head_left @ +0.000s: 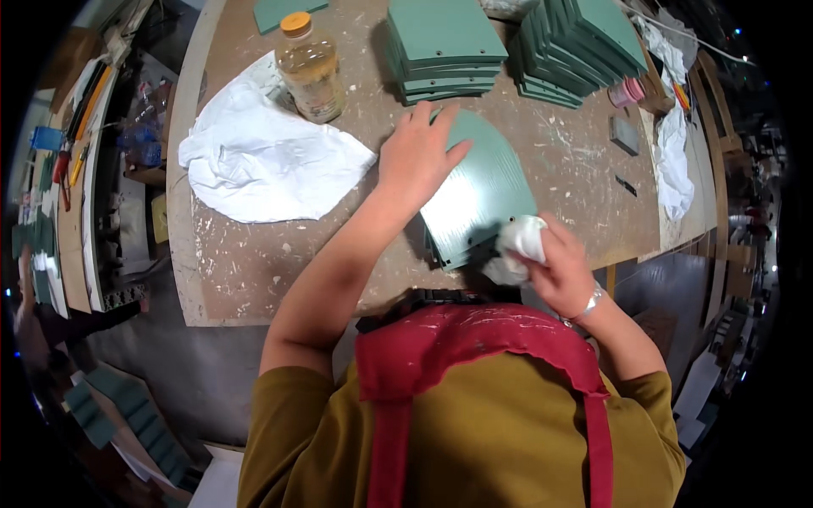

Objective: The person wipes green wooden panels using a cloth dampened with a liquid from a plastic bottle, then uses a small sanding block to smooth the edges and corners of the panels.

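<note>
A green painted panel (pixel 478 190) with a rounded far end and small holes along its near edge lies in front of me, on top of at least one more like it. My left hand (pixel 417 152) rests at its far left edge, fingers spread. In my right hand (pixel 561 264) is a bunched white cloth (pixel 518 245), held at the panel's near right corner. The fingers wrap round the cloth and part of it hangs below the panel's edge. Left of my left forearm a larger white cloth (pixel 262 161) is spread on the table, beside a clear bottle (pixel 312 76) with an orange cap.
Stacks of green panels stand at the far middle (pixel 445 34) and far right (pixel 576 46) of the worktable (pixel 233 279). To the right lie a pink-lidded jar (pixel 627 91), a grey block (pixel 624 135) and a small dark piece (pixel 626 185). Shelves with tools flank the left.
</note>
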Action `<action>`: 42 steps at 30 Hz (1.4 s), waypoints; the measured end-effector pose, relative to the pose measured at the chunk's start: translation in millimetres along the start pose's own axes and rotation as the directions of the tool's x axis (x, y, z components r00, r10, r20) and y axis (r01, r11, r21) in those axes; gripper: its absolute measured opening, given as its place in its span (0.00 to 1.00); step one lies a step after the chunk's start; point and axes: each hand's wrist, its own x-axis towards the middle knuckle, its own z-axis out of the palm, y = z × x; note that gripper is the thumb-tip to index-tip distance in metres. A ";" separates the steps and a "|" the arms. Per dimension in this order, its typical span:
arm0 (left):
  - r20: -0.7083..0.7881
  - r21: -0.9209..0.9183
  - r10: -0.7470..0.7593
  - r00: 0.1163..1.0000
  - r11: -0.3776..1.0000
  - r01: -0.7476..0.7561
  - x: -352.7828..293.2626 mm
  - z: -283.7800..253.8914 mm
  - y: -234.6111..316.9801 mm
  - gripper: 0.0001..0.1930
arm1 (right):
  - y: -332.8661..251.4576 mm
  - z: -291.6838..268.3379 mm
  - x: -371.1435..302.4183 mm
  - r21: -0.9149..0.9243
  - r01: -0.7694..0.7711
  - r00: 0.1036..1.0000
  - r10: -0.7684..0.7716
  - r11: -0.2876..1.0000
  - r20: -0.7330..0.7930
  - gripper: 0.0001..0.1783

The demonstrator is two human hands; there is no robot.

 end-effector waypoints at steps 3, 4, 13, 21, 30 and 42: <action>-0.027 -0.017 0.040 0.999 0.999 -0.040 6.7 0.4 1.5 0.26 | -25.9 35.0 30.9 -0.144 0.114 0.993 -0.114 0.983 0.011 0.16; -0.020 -0.018 0.036 0.999 0.999 -0.036 6.1 0.1 0.4 0.26 | -25.6 43.8 38.5 -0.154 0.157 0.980 -0.134 0.975 0.148 0.16; -0.067 -0.010 0.055 0.996 0.998 -0.056 6.8 2.0 0.9 0.25 | 35.4 23.4 14.3 -0.181 0.027 0.965 -0.073 0.983 -0.251 0.16; -0.024 0.013 0.094 0.995 0.996 -0.094 9.0 -2.8 3.2 0.24 | 114.4 -3.0 -2.7 0.284 -0.444 0.751 0.526 0.849 -0.398 0.09; 0.010 -0.005 0.118 0.993 0.993 -0.118 11.0 -1.0 3.0 0.23 | 108.1 14.0 50.7 0.444 -0.408 0.815 0.537 0.797 -0.215 0.08; 0.020 -0.124 0.111 0.994 0.986 -0.108 14.7 -7.8 1.0 0.26 | 130.0 -28.5 32.5 0.314 -0.352 0.827 0.450 0.881 -0.336 0.10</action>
